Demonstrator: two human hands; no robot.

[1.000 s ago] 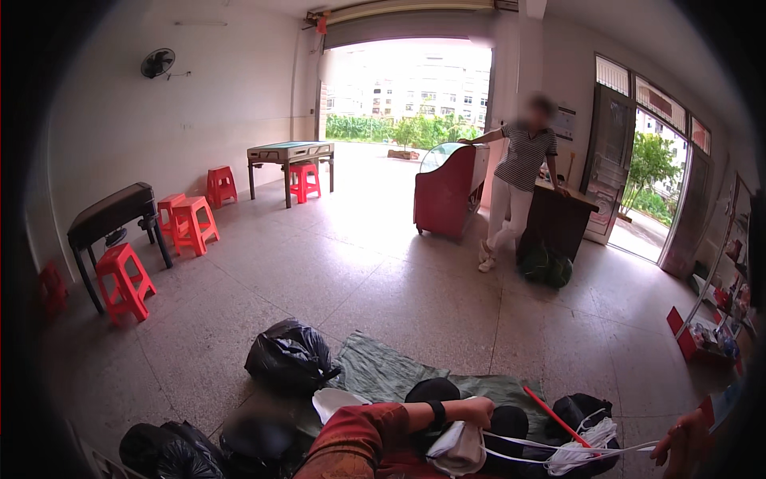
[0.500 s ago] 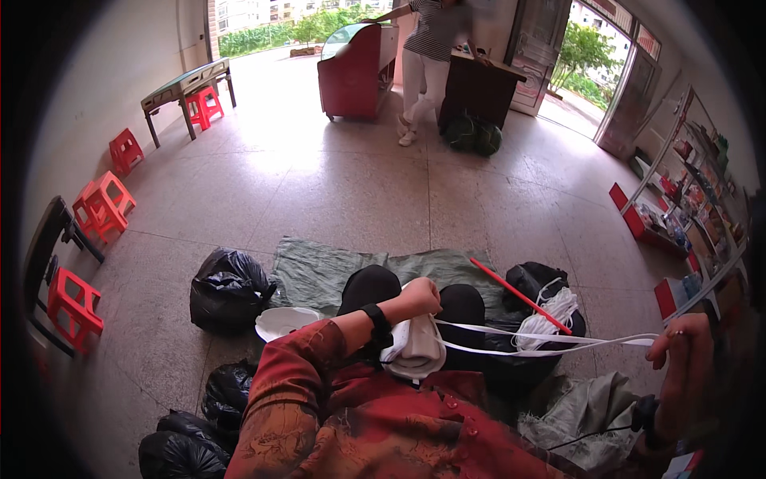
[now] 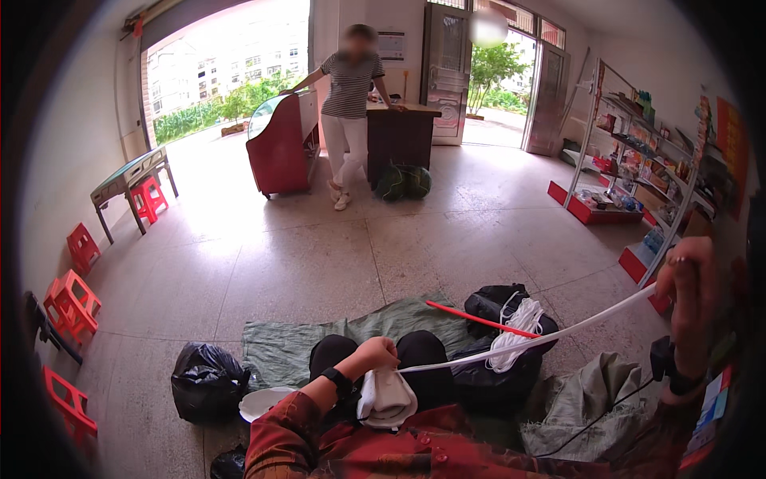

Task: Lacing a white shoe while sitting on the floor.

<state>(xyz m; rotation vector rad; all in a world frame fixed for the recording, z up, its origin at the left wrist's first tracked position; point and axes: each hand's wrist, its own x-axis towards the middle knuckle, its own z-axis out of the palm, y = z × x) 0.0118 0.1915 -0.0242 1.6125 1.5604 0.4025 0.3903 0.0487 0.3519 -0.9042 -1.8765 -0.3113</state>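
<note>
Over my lap my left hand point(image 3: 377, 355) is closed, pinching a flat white strap point(image 3: 527, 354) just above a thick rolled white cloth point(image 3: 387, 399). The cloth rests between my knees, and its underside is hidden. The strap runs taut up to the right, where my right hand point(image 3: 688, 267) is raised with its fingers closed on the other end. Beside my right knee, a bundle of loose white cord point(image 3: 515, 335) lies on a black plastic bag point(image 3: 491, 379). A thin red stick point(image 3: 479, 319) crosses that bundle.
A green woven sheet point(image 3: 279, 347) lies before my knees. To the left are a black bag point(image 3: 209, 382) and a white bowl point(image 3: 263, 403); to the right, a grey woven sack point(image 3: 586, 407). A person point(image 3: 347, 112) stands by a red display case point(image 3: 279, 152). Shelves point(image 3: 638, 152) line the right.
My right hand has risen, drawing the strap from slack, doubled strands into one taut line. My left hand stays over the rolled cloth. The view has tilted up and turned right.
</note>
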